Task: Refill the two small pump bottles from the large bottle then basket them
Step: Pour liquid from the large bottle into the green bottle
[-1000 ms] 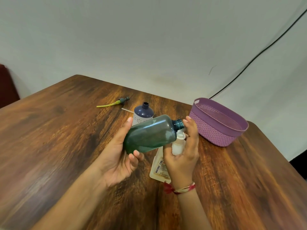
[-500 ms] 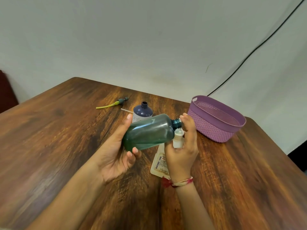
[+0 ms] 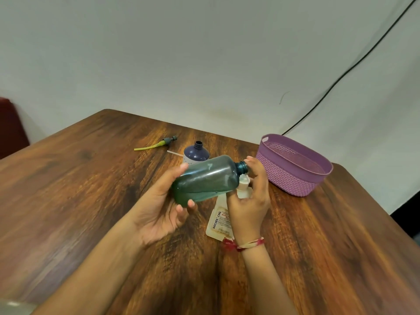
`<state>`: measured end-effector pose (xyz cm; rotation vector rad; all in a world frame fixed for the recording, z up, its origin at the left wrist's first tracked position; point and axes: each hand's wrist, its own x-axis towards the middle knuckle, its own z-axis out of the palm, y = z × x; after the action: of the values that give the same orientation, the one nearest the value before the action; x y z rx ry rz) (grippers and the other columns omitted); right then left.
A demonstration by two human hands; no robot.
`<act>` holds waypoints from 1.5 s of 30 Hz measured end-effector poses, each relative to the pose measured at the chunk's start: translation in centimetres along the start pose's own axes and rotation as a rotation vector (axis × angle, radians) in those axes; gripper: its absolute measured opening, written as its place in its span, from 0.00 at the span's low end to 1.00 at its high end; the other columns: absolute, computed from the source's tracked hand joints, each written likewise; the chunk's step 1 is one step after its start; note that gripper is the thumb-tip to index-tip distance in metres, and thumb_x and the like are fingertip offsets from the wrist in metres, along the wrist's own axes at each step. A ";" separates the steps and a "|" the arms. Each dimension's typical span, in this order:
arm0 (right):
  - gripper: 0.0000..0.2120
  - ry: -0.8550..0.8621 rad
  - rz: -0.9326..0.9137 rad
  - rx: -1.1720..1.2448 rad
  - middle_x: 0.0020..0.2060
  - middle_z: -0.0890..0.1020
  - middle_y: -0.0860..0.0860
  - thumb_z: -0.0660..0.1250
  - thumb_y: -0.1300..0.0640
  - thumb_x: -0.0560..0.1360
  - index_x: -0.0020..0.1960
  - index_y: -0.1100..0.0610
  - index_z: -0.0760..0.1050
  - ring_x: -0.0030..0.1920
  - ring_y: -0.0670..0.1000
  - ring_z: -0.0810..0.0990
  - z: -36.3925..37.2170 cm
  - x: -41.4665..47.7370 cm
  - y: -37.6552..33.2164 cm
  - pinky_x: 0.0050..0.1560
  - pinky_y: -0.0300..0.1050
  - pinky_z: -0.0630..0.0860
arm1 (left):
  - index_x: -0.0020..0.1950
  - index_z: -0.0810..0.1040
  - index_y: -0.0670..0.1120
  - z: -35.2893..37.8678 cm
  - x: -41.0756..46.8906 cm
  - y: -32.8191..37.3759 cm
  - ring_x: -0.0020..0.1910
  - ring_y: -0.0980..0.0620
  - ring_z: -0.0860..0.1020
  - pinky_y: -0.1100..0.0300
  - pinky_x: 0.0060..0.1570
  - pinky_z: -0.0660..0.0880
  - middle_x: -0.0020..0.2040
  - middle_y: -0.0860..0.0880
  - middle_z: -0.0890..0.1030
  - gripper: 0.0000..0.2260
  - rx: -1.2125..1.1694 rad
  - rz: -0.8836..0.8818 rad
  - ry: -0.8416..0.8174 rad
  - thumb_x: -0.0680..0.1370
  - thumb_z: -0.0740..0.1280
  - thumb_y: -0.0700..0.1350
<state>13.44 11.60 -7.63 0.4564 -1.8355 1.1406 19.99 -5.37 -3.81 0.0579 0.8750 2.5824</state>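
Basket [image 3: 288,178] near table edge [image 3: 360,194], left hand [image 3: 159,208] gripping tilted green bottle [image 3: 204,178], right hand [image 3: 250,202] apparently clutching white bottle [image 3: 218,223]

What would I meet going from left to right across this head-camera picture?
Pump head with yellow tube → dark blue bottle → white labelled bottle → purple basket. The teal bottle overlaps the middle two, so its place is unclear.

The white bottle's [image 3: 218,221] label reads "BIOCHEK CHG".
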 end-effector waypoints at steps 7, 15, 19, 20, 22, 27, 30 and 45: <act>0.37 -0.160 -0.010 0.083 0.71 0.68 0.50 0.68 0.62 0.71 0.74 0.48 0.56 0.68 0.49 0.71 -0.9 -0.3 0.3 0.66 0.48 0.73 | 0.50 0.85 0.43 -0.7 0.4 -0.5 0.33 0.45 0.82 0.60 0.26 0.80 0.50 0.34 0.82 0.32 0.096 0.054 0.088 0.48 0.86 0.47; 0.46 -0.390 0.038 0.116 0.76 0.56 0.45 0.72 0.51 0.69 0.77 0.48 0.47 0.75 0.45 0.57 -1.8 1.7 1.9 0.72 0.37 0.60 | 0.52 0.82 0.41 -1.3 0.9 -0.5 0.46 0.41 0.84 0.51 0.38 0.83 0.47 0.39 0.85 0.40 0.186 0.026 0.107 0.42 0.86 0.43; 0.39 -0.401 0.059 0.141 0.66 0.70 0.44 0.74 0.57 0.68 0.72 0.47 0.57 0.65 0.40 0.72 -1.9 1.3 1.0 0.61 0.33 0.70 | 0.62 0.77 0.43 -1.0 1.0 0.5 0.53 0.44 0.82 0.52 0.45 0.82 0.56 0.41 0.82 0.43 0.481 0.012 0.051 0.47 0.84 0.42; 0.37 -0.373 0.057 0.119 0.62 0.73 0.44 0.73 0.57 0.68 0.71 0.46 0.58 0.61 0.41 0.75 -2.0 1.0 0.8 0.59 0.36 0.73 | 0.61 0.77 0.44 -0.9 1.0 1.0 0.53 0.45 0.82 0.53 0.46 0.81 0.57 0.42 0.82 0.40 0.600 0.024 0.055 0.50 0.82 0.43; 0.36 -0.331 0.061 0.062 0.56 0.76 0.44 0.73 0.56 0.69 0.70 0.43 0.58 0.54 0.45 0.78 -2.0 0.5 0.3 0.56 0.48 0.77 | 0.61 0.78 0.47 -0.6 0.9 1.7 0.52 0.47 0.82 0.55 0.45 0.80 0.56 0.44 0.82 0.36 0.818 0.040 0.054 0.53 0.79 0.46; 0.37 -0.310 0.078 0.004 0.52 0.73 0.38 0.70 0.55 0.68 0.71 0.41 0.55 0.50 0.48 0.78 -2.0 -0.4 -0.8 0.52 0.60 0.77 | 0.60 0.74 0.51 0.5 0.9 1.6 0.49 0.51 0.81 0.61 0.44 0.80 0.53 0.48 0.80 0.34 1.211 0.106 0.026 0.55 0.75 0.55; 0.39 -0.342 0.112 0.012 0.55 0.71 0.34 0.71 0.55 0.70 0.72 0.38 0.52 0.55 0.43 0.76 -2.1 -0.1 -1.0 0.57 0.55 0.77 | 0.59 0.72 0.57 0.8 1.5 0.6 0.48 0.57 0.80 0.61 0.45 0.80 0.53 0.55 0.79 0.35 1.345 0.252 0.141 0.54 0.73 0.63; 0.20 -0.507 0.477 0.181 0.57 0.79 0.46 0.51 0.43 0.81 0.61 0.50 0.76 0.55 0.45 0.78 -6.2 11.7 -4.0 0.54 0.37 0.75 | 0.66 0.72 0.59 -0.8 2.3 0.0 0.55 0.60 0.74 0.56 0.52 0.78 0.57 0.58 0.73 0.40 1.402 0.518 0.203 0.55 0.73 0.67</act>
<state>13.12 16.49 5.30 0.4510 -2.3721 1.6332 17.72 -4.94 -4.65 0.4547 2.8176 1.7784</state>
